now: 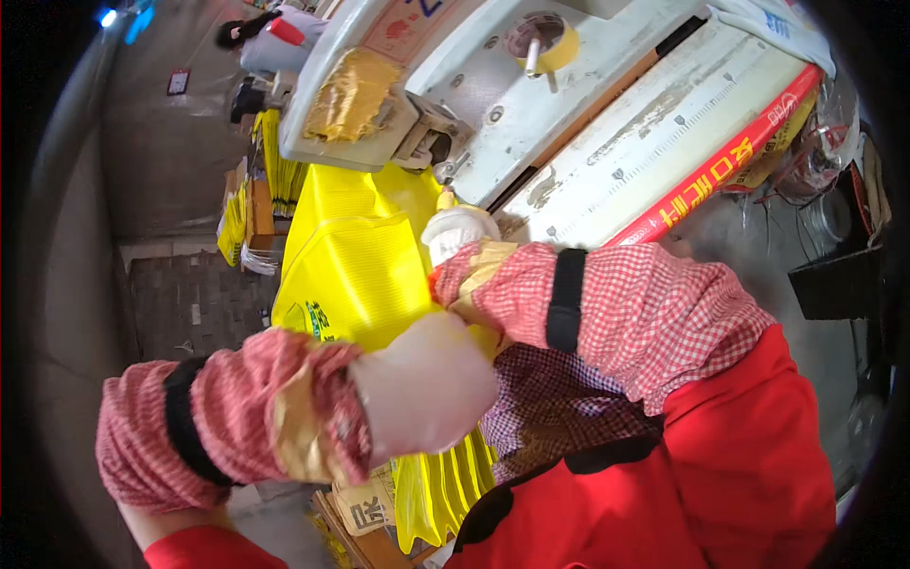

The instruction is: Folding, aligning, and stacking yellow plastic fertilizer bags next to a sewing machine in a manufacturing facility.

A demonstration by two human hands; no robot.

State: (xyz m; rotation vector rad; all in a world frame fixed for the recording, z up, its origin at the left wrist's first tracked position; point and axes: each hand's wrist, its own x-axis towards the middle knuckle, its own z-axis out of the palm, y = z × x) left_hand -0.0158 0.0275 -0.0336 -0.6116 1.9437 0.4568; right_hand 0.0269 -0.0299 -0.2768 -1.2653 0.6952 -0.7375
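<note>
In the head view, a stack of yellow bags (355, 261) fills the centre, its long axis running from the machine (493, 95) at upper centre down to the lower edge. The bags are glossy, pleated and partly printed. The gloved left hand (422, 384) and right hand (457, 232) rest on them; neither grip can be made out, and sleeves hide the bags' middle.

Surface: a worn white machine bed (654, 114), scuffed, with a ruled scale along it.
On it: a roll of yellow tape (542, 43) is set on a peg.
Edge: a red strip (720, 171) is laid alongside.
Draped: yellow bags (360, 256), apparently stacked.
</note>
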